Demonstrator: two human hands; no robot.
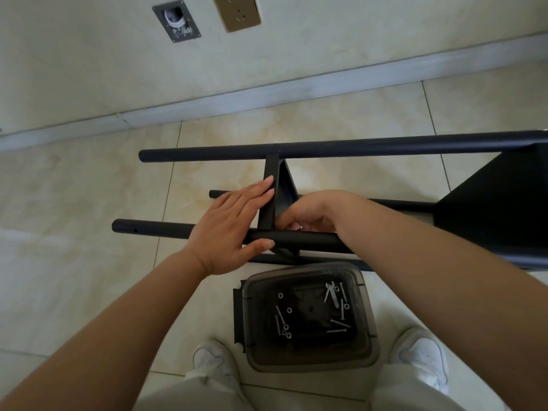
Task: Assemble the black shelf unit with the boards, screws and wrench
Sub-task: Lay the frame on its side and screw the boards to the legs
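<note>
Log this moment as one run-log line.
stage: fitting board | left hand: flat on board, thumb under pole | right hand: curled behind board, contents hidden | screws, wrench: in bin

- Matte black metal shelf frame of round tubes (296, 151), uniformly dark, no pattern.
- Black triangular shelf board (286, 188) between the tubes, same flat black.
- Larger black board (498, 209) at the right, plain black.
- Smoky grey translucent plastic tub (308, 363) with black side clips.
- Silver screws and washers (283, 321) and a silver flat wrench (329, 290), bright against the tub's dark bottom.
- Glossy cream floor tiles (89, 203) with faint yellow-beige marbling and thin grey grout lines.
- Pale grey-white skirting board (207, 99).
- Brass-gold wall socket plate (237, 11).
- White trainers (422, 357) and light grey trousers (415, 393).
</note>
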